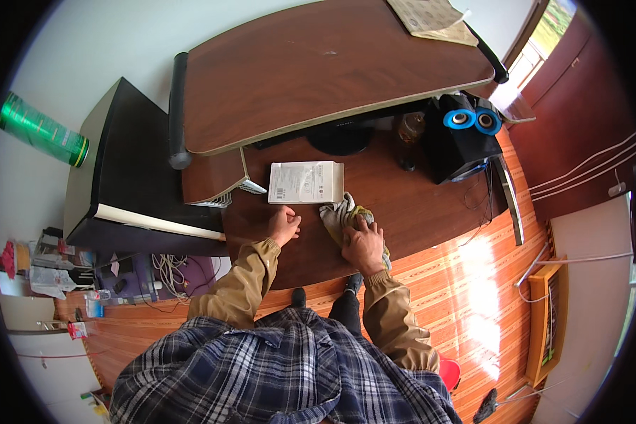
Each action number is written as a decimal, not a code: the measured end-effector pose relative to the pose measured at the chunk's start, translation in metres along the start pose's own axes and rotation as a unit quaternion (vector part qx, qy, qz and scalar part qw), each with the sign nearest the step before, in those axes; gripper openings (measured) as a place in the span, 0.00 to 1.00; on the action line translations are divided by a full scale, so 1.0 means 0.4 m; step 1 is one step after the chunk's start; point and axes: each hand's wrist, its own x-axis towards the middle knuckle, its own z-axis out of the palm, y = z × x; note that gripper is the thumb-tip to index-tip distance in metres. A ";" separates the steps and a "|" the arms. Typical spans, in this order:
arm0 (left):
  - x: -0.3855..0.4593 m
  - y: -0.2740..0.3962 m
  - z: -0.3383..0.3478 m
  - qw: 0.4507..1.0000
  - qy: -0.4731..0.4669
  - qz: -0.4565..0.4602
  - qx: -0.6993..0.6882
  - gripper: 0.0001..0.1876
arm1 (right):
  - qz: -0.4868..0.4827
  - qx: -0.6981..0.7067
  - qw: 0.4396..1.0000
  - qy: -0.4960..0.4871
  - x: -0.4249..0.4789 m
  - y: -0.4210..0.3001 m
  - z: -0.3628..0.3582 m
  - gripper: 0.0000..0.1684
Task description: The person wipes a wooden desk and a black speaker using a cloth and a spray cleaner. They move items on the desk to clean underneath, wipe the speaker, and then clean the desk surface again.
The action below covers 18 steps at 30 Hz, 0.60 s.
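Observation:
My right hand (pixel 362 245) presses down on a crumpled grey and yellow cloth (pixel 335 216), which lies on the brown wooden desk (pixel 297 254). Part of the cloth is hidden under the palm. Nothing shows in my left hand (pixel 284 225), which hovers or rests at the desk with its fingers loosely bent and slightly apart. Just beyond it lies a flat white box (pixel 303 182) with printing and a barcode. One end of the cloth meets the box's near right corner.
A raised shelf (pixel 318 69) overhangs the desk's back. Beneath it stand a monitor base (pixel 342 139), a glass jar (pixel 411 129) and a black subwoofer (pixel 458 148) with small blue-rimmed speakers (pixel 460 117). A black cabinet (pixel 138 159) carries a green can (pixel 45 130). A red bucket (pixel 449 373) is on the floor.

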 end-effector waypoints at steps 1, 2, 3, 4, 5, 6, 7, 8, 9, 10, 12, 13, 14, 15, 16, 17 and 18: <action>0.018 -0.034 0.004 0.999 0.019 0.029 -0.017 0.12 | -0.003 0.002 1.000 -0.011 -0.003 -0.005 -0.001 0.10; 0.041 -0.069 0.013 0.997 0.036 0.058 -0.035 0.12 | -0.008 0.000 1.000 -0.011 -0.010 -0.008 -0.002 0.10; 0.080 -0.098 0.020 0.994 0.060 0.091 -0.025 0.13 | -0.014 -0.002 1.000 -0.013 -0.019 -0.011 -0.001 0.10; 0.121 -0.131 0.023 0.989 0.094 0.118 -0.002 0.15 | -0.022 -0.003 1.000 -0.017 -0.030 -0.018 0.000 0.10; 0.162 -0.162 0.020 0.981 0.129 0.143 0.023 0.16 | -0.031 0.001 0.999 -0.030 -0.040 -0.028 -0.003 0.11; 0.195 -0.167 0.028 0.972 0.158 0.170 0.045 0.18 | -0.038 0.004 0.998 -0.041 -0.048 -0.028 -0.006 0.12; 0.190 -0.072 0.056 0.980 0.126 0.140 0.061 0.23 | -0.028 -0.004 0.999 -0.046 -0.054 -0.003 -0.012 0.13; 0.178 -0.032 0.056 0.975 0.155 0.156 -0.007 0.26 | -0.037 0.002 0.998 -0.057 -0.055 -0.012 -0.016 0.14; 0.224 -0.056 0.057 0.968 0.172 0.172 -0.068 0.27 | -0.041 0.001 0.996 -0.075 -0.054 -0.024 -0.019 0.17; 0.260 -0.098 0.042 0.955 0.197 0.182 -0.125 0.29 | -0.053 0.021 0.995 -0.083 -0.051 -0.042 -0.013 0.17; 0.274 -0.082 0.044 0.959 0.194 0.186 -0.093 0.29 | -0.047 0.047 0.994 -0.089 -0.032 -0.049 -0.003 0.18; 0.278 -0.115 0.040 0.948 0.237 0.209 -0.022 0.29 | -0.050 0.057 0.992 -0.100 -0.014 -0.073 0.003 0.19; 0.273 -0.104 0.045 0.932 0.271 0.236 0.048 0.28 | -0.071 0.068 0.990 -0.099 0.006 -0.086 0.020 0.19; 0.256 -0.100 0.051 0.926 0.271 0.252 0.074 0.26 | -0.092 0.078 0.988 -0.098 0.028 -0.100 0.045 0.19; 0.211 -0.047 0.063 0.920 0.262 0.275 0.097 0.25 | -0.103 0.086 0.987 -0.092 0.052 -0.102 0.065 0.19; 0.163 0.002 0.064 0.912 0.257 0.295 0.123 0.23 | -0.114 0.081 0.984 -0.112 0.075 -0.126 0.066 0.18; 0.127 0.036 0.061 0.921 0.216 0.304 0.116 0.20 | -0.130 0.078 0.979 -0.134 0.097 -0.162 0.059 0.17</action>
